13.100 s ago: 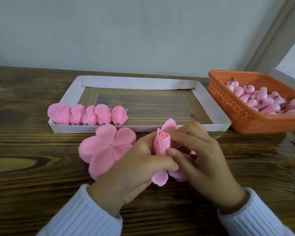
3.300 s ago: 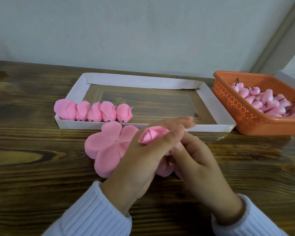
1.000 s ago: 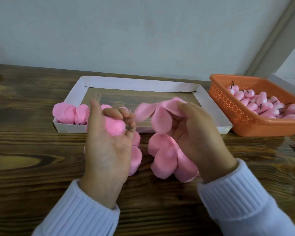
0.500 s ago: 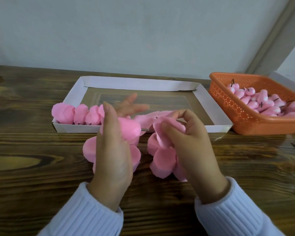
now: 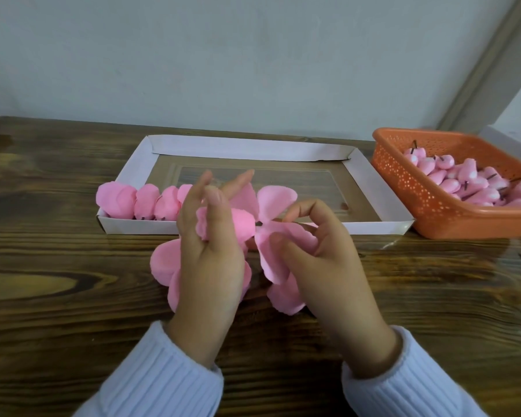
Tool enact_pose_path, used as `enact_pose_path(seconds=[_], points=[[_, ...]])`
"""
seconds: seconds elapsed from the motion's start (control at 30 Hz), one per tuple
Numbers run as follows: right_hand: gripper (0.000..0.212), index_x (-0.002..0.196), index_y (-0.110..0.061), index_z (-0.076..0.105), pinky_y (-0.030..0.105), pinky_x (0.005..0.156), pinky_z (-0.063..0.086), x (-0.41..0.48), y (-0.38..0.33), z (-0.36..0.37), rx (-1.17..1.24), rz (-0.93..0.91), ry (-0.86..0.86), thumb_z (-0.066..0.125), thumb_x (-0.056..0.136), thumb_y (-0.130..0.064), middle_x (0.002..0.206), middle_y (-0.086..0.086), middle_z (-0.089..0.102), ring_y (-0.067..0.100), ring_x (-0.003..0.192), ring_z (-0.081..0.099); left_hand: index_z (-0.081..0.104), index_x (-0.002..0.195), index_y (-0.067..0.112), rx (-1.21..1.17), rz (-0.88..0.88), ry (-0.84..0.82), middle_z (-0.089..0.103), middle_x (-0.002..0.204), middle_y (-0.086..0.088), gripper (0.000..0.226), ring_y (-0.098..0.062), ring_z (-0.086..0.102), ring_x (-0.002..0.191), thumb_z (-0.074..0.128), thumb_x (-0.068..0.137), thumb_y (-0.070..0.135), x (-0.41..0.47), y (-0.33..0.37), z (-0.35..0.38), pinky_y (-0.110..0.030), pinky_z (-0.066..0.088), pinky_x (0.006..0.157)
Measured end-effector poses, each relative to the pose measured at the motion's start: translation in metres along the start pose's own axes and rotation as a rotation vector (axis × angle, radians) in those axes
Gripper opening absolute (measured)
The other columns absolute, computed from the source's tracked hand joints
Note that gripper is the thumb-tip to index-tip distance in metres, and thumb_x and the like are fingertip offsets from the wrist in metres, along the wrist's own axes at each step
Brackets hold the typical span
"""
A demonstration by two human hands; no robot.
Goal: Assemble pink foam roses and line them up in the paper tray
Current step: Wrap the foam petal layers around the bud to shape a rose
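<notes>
- Evidently the step in hand is threading: a rolled bud (image 5: pixel 238 225) meets a flat petal sheet (image 5: pixel 275 203), held above the table (image 5: pixel 57 296) just in front of the tray's (image 5: pixel 373 227) near wall.
- Left hand (image 5: pixel 211 266) grips the bud with the thumb across it and two fingers sticking up free. Right hand (image 5: pixel 322 260) pinches the petal sheet near its middle.
- Bud lies on its side, long axis parallel to the table's near edge. Its dark wire stub (image 5: pixel 257 224) points right, at the sheet's centre.
- Next, I judge, the stub must pass through that centre, and then the petals wrap up round the bud. Thin foam may tear if forced.
- Finished roses (image 5: pixel 145 201) line the tray's near-left corner, and the new one likely belongs at the row's right end.
</notes>
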State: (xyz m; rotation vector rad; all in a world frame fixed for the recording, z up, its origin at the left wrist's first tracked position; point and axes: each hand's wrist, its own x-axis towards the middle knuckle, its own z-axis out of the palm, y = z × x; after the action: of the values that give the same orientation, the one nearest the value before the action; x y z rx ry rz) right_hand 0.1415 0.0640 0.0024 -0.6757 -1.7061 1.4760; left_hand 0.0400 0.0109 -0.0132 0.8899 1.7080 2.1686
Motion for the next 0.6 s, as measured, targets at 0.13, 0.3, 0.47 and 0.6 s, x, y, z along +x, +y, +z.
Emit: enact_pose_path(seconds=[0.13, 0.3, 0.47, 0.6], points=[[0.016, 0.094, -0.011, 0.053, 0.017, 0.043, 0.044, -0.002, 0.002, 0.000, -0.013, -0.035, -0.014, 0.058, 0.089, 0.003, 0.064, -0.011, 0.065, 0.007, 0.049, 0.054, 0.057, 0.124, 0.045, 0.034, 0.065, -0.030, 0.043, 0.120, 0.052, 0.068, 0.010, 0.028, 0.136, 0.020, 0.080, 0.082, -0.002, 0.002, 0.000, 0.008, 0.021, 0.093], [0.016, 0.106, -0.016, 0.051, 0.026, 0.074, 0.051, -0.007, 0.004, 0.008, -0.026, -0.261, -0.074, 0.058, 0.092, -0.019, 0.097, -0.001, 0.068, 0.006, 0.084, 0.062, 0.047, 0.125, 0.063, -0.243, -0.108, -0.120, 0.048, 0.140, 0.027, 0.055, 0.003, 0.044, 0.132, 0.033, 0.074, 0.079, 0.002, 0.007, 0.002, -0.025, 0.041, 0.107], [0.043, 0.132, -0.017, 0.040, 0.022, 0.098, 0.041, -0.010, 0.007, 0.012, -0.302, -0.520, -0.133, 0.035, 0.100, -0.045, 0.128, -0.014, 0.052, 0.006, 0.119, 0.053, 0.052, 0.127, 0.057, -0.652, -0.358, -0.208, 0.067, 0.124, 0.013, 0.056, -0.017, 0.063, 0.117, 0.040, 0.075, 0.076, 0.003, 0.009, 0.003, -0.045, 0.048, 0.099], [0.049, 0.140, -0.019, 0.029, 0.026, 0.105, 0.036, -0.009, 0.008, 0.011, -0.289, -0.614, -0.172, 0.027, 0.100, -0.048, 0.139, -0.015, 0.041, 0.008, 0.131, 0.044, 0.053, 0.133, 0.042, -0.777, -0.527, -0.207, 0.071, 0.119, 0.000, 0.058, -0.021, 0.067, 0.111, 0.031, 0.087, 0.070, 0.003, 0.013, 0.003, -0.038, 0.054, 0.089]])
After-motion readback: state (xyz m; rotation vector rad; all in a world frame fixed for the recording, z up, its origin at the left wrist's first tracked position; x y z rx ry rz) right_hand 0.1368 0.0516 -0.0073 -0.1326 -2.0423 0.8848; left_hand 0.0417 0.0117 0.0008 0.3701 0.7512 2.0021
